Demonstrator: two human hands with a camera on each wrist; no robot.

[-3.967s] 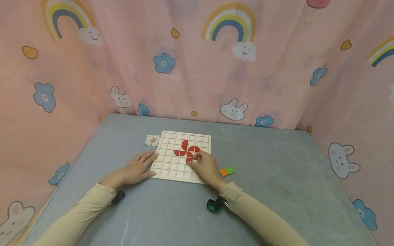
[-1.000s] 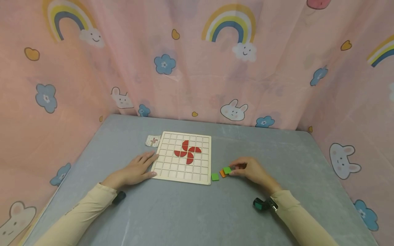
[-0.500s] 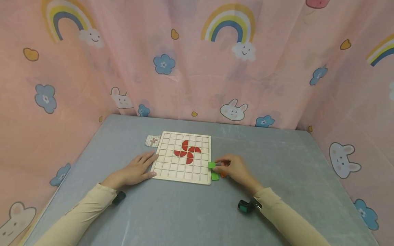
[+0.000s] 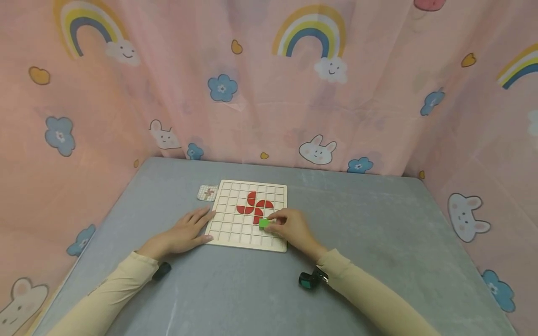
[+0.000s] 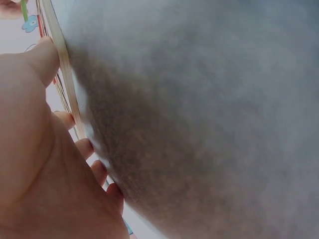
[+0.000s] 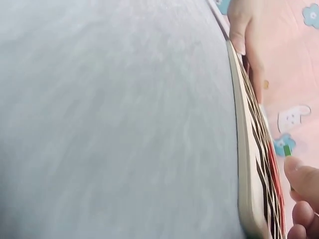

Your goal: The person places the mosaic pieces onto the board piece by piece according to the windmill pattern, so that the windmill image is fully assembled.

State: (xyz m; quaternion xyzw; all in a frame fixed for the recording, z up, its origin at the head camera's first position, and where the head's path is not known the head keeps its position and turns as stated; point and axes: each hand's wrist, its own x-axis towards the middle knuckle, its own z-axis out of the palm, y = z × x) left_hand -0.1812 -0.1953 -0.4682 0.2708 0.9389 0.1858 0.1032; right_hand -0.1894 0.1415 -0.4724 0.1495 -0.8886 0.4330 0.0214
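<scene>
A square wooden grid board [image 4: 235, 233] lies on the table, with several red rounded pieces [image 4: 251, 198] set in it as a pinwheel. My right hand [image 4: 294, 229] is over the board's right half and pinches a small green square tile [image 4: 263, 223] between thumb and fingers, just below the lowest red piece. In the right wrist view the green tile [image 6: 287, 150] shows edge-on above the board. My left hand [image 4: 182, 233] rests at the board's left edge, fingers extended; in the left wrist view its thumb [image 5: 45, 57] touches the rim.
A small card [image 4: 207, 192] printed with a pinwheel on a grid lies by the board's upper left. Grey table surface [image 4: 378, 224] extends to the right. A pink patterned curtain [image 4: 260, 116] stands behind and at both sides.
My right hand left the red pieces, took a green tile to the right of the board, and carried it left over the board. The other loose tiles are now hidden behind it. My left hand stayed put.
</scene>
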